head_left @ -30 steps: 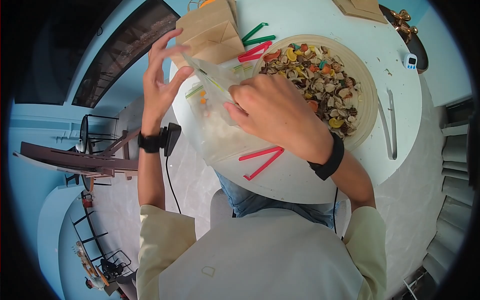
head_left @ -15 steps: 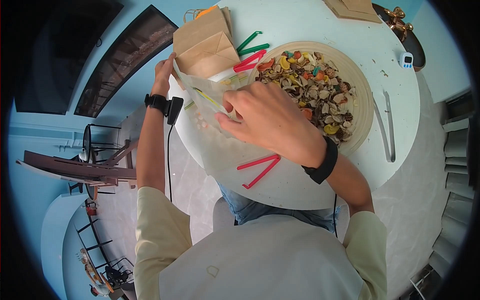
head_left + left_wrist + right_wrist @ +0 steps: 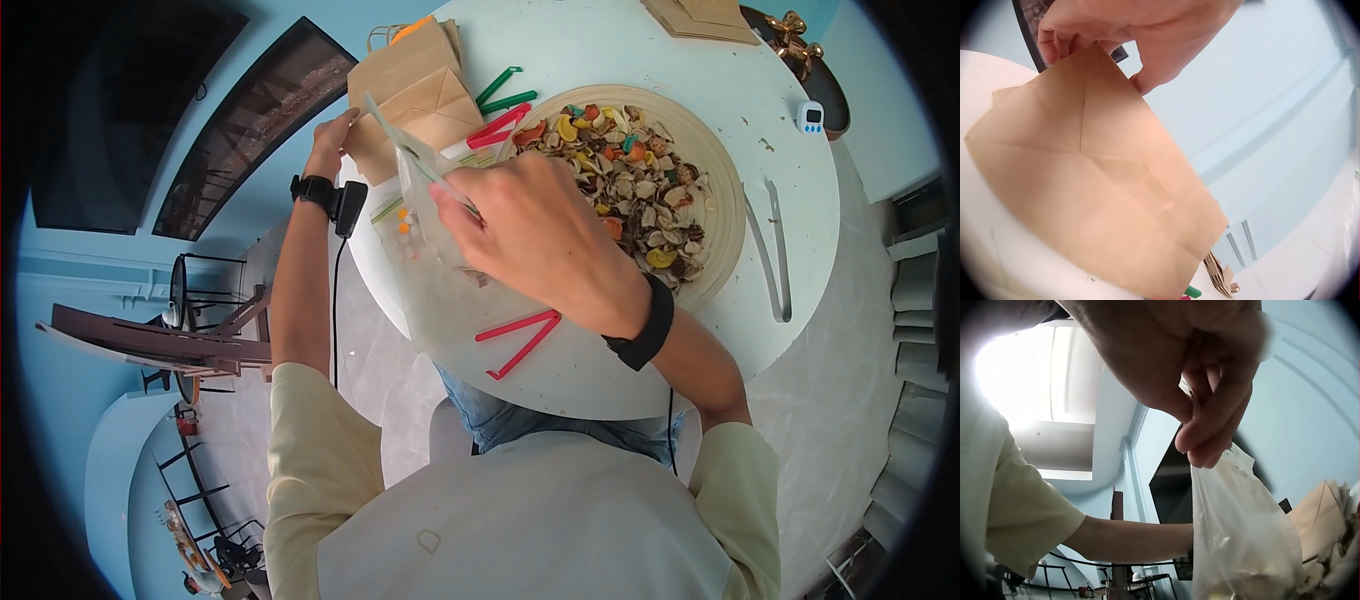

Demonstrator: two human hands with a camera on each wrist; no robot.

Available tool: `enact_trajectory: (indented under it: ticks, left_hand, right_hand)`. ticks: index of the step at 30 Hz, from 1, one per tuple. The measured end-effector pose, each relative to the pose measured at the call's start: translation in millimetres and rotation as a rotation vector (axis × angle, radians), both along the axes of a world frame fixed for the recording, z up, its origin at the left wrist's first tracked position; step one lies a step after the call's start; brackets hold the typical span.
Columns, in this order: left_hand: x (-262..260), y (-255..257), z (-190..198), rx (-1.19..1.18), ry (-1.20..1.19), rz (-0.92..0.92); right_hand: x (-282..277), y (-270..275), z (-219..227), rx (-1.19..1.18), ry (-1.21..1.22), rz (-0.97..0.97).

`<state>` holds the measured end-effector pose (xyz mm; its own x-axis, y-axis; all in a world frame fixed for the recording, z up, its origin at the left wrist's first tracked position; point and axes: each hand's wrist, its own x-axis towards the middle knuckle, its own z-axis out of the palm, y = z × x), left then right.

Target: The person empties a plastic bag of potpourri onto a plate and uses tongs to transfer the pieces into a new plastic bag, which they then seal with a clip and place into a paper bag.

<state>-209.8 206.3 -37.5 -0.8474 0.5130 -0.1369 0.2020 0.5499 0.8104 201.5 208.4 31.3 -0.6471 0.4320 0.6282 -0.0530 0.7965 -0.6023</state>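
Head view: right hand (image 3: pixel 540 235) pinches the top edge of a clear bag (image 3: pixel 425 200), which hangs up off the table (image 3: pixel 640 370) just left of the bowl (image 3: pixel 725 170) of dried mix. Left hand (image 3: pixel 332 140), well beyond it, grips the near corner of a paper bag (image 3: pixel 415 90). Green and red clips (image 3: pixel 500 100) lie past the right hand's fingers, another red clip (image 3: pixel 520 335) behind its wrist; tongs (image 3: pixel 775 250) sit far right of the bowl

Left wrist view: fingers (image 3: pixel 1060 44) and thumb curl on the paper bag's (image 3: pixel 1097 187) top corner; it looks light, stiffly creased, and best held at that fold

Right wrist view: fingertips (image 3: pixel 1210 434) nip the bag (image 3: pixel 1241 531); thin, limp and slippery film, likely to sag with pieces inside, so hold by the rim
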Motion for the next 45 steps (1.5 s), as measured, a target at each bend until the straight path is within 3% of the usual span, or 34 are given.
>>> enact_trajectory:
  ticks: [2, 6, 10, 16, 19, 23, 25, 26, 28, 29, 31, 35, 40, 44, 45]
  left_hand:
    - [1.3, 1.7, -0.3, 0.031, -0.022, -0.005]
    - [-4.7, 7.9, -7.3, 0.038, -0.044, 0.013]
    - [-32.3, 14.5, -21.7, 0.177, -0.101, 0.036]
    - [-10.8, 5.7, -7.7, 0.051, -0.235, 0.212]
    - [-58.2, 13.7, -39.5, 0.018, -0.195, 0.171]
    - [-41.7, 15.7, -24.5, 0.046, -0.190, 0.154]
    - [-1.1, 10.7, 2.5, 0.206, -0.205, 0.094]
    - [-9.5, 12.4, -0.8, 0.206, -0.205, 0.093]
    - [-34.7, 15.3, -11.7, 0.381, -0.299, -0.155]
    - [-29.9, 15.7, -10.5, 0.382, -0.300, -0.154]
    - [-6.7, 16.0, 1.5, 0.680, -0.270, -0.132]
    - [19.3, 6.0, 25.3, 0.866, -0.141, -0.139]
    - [19.4, -26.9, 59.5, 1.014, -0.052, -0.066]
    - [10.8, -90.3, 77.2, 1.023, -0.080, -0.103]
    - [1.7, -111.2, 75.7, 0.992, -0.136, -0.181]
  right_hand:
    - [3.4, 1.8, -1.1, 0.037, -0.122, -0.023]
    - [5.6, 0.1, -1.5, 0.002, -0.087, -0.078]
    - [9.6, 5.1, 2.1, 0.030, -0.114, 0.046]
    - [9.4, 5.2, -0.1, 0.048, -0.167, 0.052]
    - [9.6, 5.4, 0.5, 0.049, -0.213, 0.041]
    - [9.3, 6.2, -2.3, 0.049, -0.214, 0.032]
    - [9.6, 6.5, -2.7, 0.064, -0.185, 0.043]
    - [9.9, 7.0, -2.6, 0.079, -0.155, 0.054]
    - [12.1, 7.9, -1.1, 0.108, -0.205, 0.108]
    - [12.9, 8.2, -0.5, 0.139, -0.254, 0.166]
    - [9.5, 5.0, -4.6, 0.148, -0.238, 0.162]
    - [7.4, 3.5, -2.8, 0.162, -0.188, 0.166]
    - [10.7, -1.2, 3.3, 0.203, -0.139, 0.086]
    - [12.1, -5.5, 3.7, 0.257, -0.155, 0.051]
    - [12.0, -6.1, 3.0, 0.255, -0.154, 0.055]
